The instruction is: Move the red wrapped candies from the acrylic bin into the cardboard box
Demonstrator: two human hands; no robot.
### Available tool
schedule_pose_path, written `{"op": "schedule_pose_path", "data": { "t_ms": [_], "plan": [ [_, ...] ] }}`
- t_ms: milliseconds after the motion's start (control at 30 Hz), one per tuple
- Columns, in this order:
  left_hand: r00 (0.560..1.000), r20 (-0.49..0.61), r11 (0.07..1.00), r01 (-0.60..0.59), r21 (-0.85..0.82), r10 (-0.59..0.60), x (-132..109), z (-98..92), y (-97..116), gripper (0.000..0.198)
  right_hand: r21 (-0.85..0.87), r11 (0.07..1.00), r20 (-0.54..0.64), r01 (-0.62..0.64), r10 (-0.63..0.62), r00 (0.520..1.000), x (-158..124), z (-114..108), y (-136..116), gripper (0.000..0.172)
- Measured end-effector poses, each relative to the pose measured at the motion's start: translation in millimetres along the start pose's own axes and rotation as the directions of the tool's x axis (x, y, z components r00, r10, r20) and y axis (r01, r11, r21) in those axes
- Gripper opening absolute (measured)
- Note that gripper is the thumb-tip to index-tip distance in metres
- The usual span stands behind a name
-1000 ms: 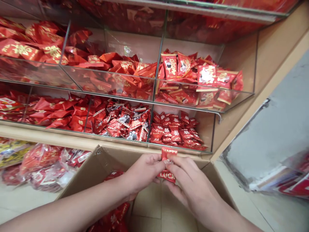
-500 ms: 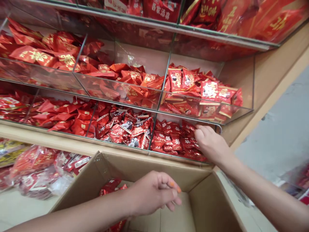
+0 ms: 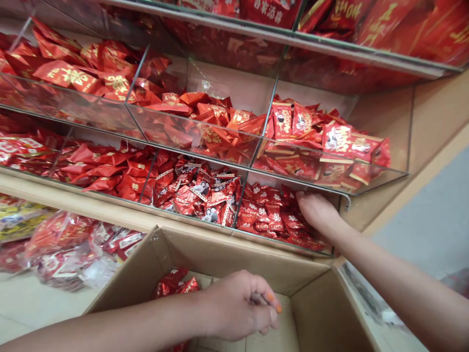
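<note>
My right hand (image 3: 318,210) reaches into the lower right compartment, at the right end of a pile of small red packets (image 3: 269,210). Its fingertips are hidden among the packets and under the shelf edge, so its grip does not show. My left hand (image 3: 245,305) hangs over an open cardboard box (image 3: 234,254), its fingers loosely curled and apart, holding nothing visible. Inside the box, some red packets (image 3: 176,283) lie at the left, partly behind my left forearm.
Clear-walled shelf compartments hold more red packets (image 3: 205,190) to the left and larger red-and-gold ones (image 3: 337,139) above. Plastic bags of packets (image 3: 62,244) lie left of the box. A wooden side panel (image 3: 436,117) borders the shelves on the right.
My right hand has gone deeper among the packets, hiding its fingers. My left hand has turned slightly and its fingers have curled a little more. The view has shifted.
</note>
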State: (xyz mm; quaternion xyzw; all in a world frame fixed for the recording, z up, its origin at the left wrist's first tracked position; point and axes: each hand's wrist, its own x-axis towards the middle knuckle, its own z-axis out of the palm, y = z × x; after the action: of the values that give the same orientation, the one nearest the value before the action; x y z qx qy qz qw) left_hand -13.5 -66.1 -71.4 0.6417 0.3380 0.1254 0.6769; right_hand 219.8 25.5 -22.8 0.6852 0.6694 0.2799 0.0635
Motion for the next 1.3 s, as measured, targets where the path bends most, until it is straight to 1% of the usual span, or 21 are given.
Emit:
{"op": "schedule_pose_path", "data": {
  "t_ms": [100, 167, 200, 233, 300, 367, 467, 533, 667, 767, 867, 967, 1033, 1200, 1267, 1300],
  "plan": [
    [1.000, 0.018, 1.000, -0.005, 0.029, 0.004, 1, -1.8, -6, 0.013, 0.022, 0.999, 0.024, -0.041, 0.040, 0.999, 1, -6, -1, 0.028],
    [1.000, 0.028, 0.994, -0.016, 0.108, 0.013, 1, -3.3, -11, 0.020, 0.027, 0.998, 0.020, -0.064, 0.063, 0.998, 1, -9, -3, 0.030],
    [0.999, 0.031, 0.987, -0.024, 0.157, 0.019, 0, -3.9, -13, 0.022, 0.049, 0.997, 0.009, -0.054, 0.053, 0.999, 2, -10, -4, 0.032],
    [0.999, 0.032, 0.979, -0.031, 0.204, 0.025, 0, -4.3, -14, 0.024, 0.085, 0.996, -0.007, -0.021, 0.022, 1.000, 2, -10, -5, 0.037],
    [0.999, 0.032, 0.964, -0.034, 0.263, 0.026, -2, -4.8, -15, 0.026, 0.175, 0.980, -0.040, 0.091, -0.086, 0.996, 4, -6, -8, 0.050],
    [0.999, 0.035, 0.961, -0.031, 0.275, 0.022, -2, -4.7, -14, 0.026, 0.236, 0.960, -0.040, 0.151, -0.146, 0.988, 9, 0, -11, 0.054],
    [0.999, 0.042, 0.961, -0.022, 0.275, 0.011, -1, -4.8, -13, 0.026, 0.270, 0.952, 0.027, 0.143, -0.156, 0.987, 20, 8, -14, 0.050],
    [0.999, 0.042, 0.954, -0.021, 0.298, 0.008, -1, -5.3, -14, 0.027, 0.280, 0.951, 0.088, 0.134, -0.164, 0.982, 27, 9, -15, 0.051],
    [0.999, 0.036, 0.936, -0.020, 0.352, 0.008, -1, -6.6, -18, 0.027, 0.323, 0.941, 0.170, 0.102, -0.163, 0.972, 32, -3, -17, 0.054],
    [0.999, 0.050, 0.929, -0.025, 0.370, 0.006, -2, -6.8, -20, 0.028, 0.328, 0.939, 0.198, 0.106, -0.178, 0.964, 31, -13, -17, 0.060],
    [0.998, 0.067, 0.920, -0.018, 0.392, -0.009, -3, -6.5, -18, 0.028, 0.313, 0.943, 0.205, 0.115, -0.185, 0.961, 30, -15, -16, 0.067],
    [0.996, 0.077, 0.905, 0.002, 0.425, -0.038, -4, -6.4, -15, 0.029, 0.336, 0.926, 0.147, 0.174, -0.234, 0.961, 33, -12, -16, 0.061],
    [0.994, 0.096, 0.900, 0.001, 0.436, -0.048, -3, -6.8, -16, 0.031, 0.340, 0.918, 0.130, 0.203, -0.260, 0.957, 38, -7, -18, 0.057],
    [0.993, 0.114, 0.877, -0.035, 0.479, -0.022, 0, -9.1, -23, 0.033, 0.360, 0.916, 0.141, 0.178, -0.241, 0.960, 49, 3, -23, 0.042],
    [0.994, 0.109, 0.851, -0.049, 0.523, -0.010, -1, -11.3, -23, 0.032, 0.353, 0.922, 0.135, 0.158, -0.217, 0.967, 47, 1, -22, 0.041],
    [0.994, 0.113, 0.832, -0.056, 0.552, -0.009, -2, -12.8, -21, 0.032, 0.341, 0.928, 0.117, 0.153, -0.203, 0.972, 43, -4, -22, 0.043]
  ]
}}
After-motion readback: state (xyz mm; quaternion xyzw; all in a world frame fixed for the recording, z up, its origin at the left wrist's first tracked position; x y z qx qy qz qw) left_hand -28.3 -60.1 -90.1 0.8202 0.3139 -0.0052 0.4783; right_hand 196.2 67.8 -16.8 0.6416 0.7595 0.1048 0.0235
